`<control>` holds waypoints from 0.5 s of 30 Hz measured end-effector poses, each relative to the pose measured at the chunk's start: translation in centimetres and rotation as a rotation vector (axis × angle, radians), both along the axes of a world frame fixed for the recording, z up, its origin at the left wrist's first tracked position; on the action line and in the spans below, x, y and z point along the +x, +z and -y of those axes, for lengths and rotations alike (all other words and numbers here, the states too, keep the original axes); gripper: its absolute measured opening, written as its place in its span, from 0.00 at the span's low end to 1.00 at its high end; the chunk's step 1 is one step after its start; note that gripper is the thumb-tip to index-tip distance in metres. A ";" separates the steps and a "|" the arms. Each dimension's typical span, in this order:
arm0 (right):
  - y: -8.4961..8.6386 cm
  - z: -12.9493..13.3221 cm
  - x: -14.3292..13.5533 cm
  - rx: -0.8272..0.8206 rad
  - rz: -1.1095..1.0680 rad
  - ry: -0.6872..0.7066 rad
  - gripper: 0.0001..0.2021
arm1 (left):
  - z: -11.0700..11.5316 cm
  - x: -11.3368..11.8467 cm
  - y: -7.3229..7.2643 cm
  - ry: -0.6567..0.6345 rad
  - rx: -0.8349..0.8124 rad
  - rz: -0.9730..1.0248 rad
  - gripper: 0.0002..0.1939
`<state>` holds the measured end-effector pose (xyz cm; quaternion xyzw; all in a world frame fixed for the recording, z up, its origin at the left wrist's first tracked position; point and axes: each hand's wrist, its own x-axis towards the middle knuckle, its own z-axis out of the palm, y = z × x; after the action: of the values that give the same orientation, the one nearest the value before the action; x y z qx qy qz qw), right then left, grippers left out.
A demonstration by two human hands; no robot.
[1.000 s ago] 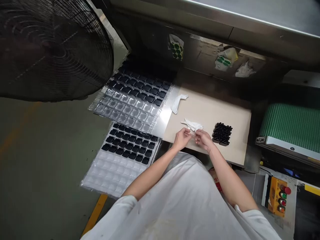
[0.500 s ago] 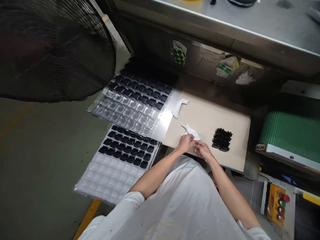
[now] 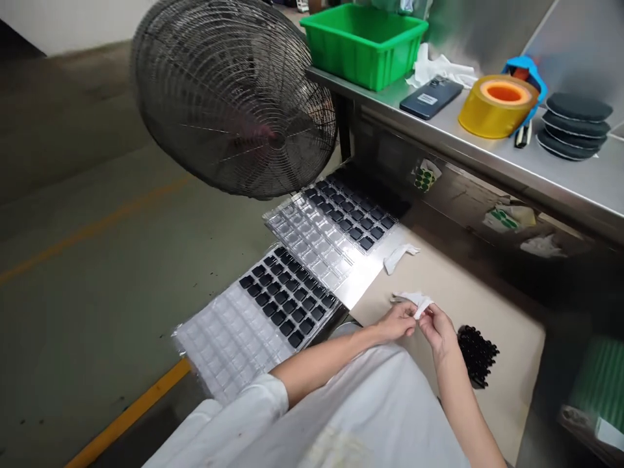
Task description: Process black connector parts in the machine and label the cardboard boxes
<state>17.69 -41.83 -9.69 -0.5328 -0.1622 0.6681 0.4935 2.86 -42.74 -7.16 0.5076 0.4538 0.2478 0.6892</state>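
A thin white glove hangs between my two hands over the beige board. My left hand pinches its near edge, fingers closed. From the right side, my right hand grips the same edge with thumb and fingers. A second white glove lies crumpled further back on the board, apart from my hands. To the right of my right wrist stands a tight cluster of small black parts.
Left of the board, two clear plastic trays hold rows of black square pieces. A large fan stands behind them. The steel shelf above bears a green bin, a phone, yellow tape and stacked dark discs.
The view has swung up and left, bringing the shelf items and more of the fan into sight. Both hands still hold the glove, which has been turned and bunched between them.
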 end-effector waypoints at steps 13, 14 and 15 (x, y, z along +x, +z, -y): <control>1.1 1.2 1.8 0.267 0.653 0.094 0.10 | 0.1 1.9 3.8 -0.060 0.334 -0.272 0.16; 1.1 1.2 2.2 0.313 0.676 0.206 0.09 | 0.4 2.0 4.1 -0.090 0.389 -0.329 0.16; 1.0 1.2 2.6 0.350 0.676 0.320 0.08 | 0.6 2.2 4.4 -0.122 0.445 -0.392 0.16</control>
<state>20.28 -43.03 -8.65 -0.5982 -0.5073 0.4861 0.3854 5.01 -43.31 -2.77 0.7106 0.4814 0.1965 0.4741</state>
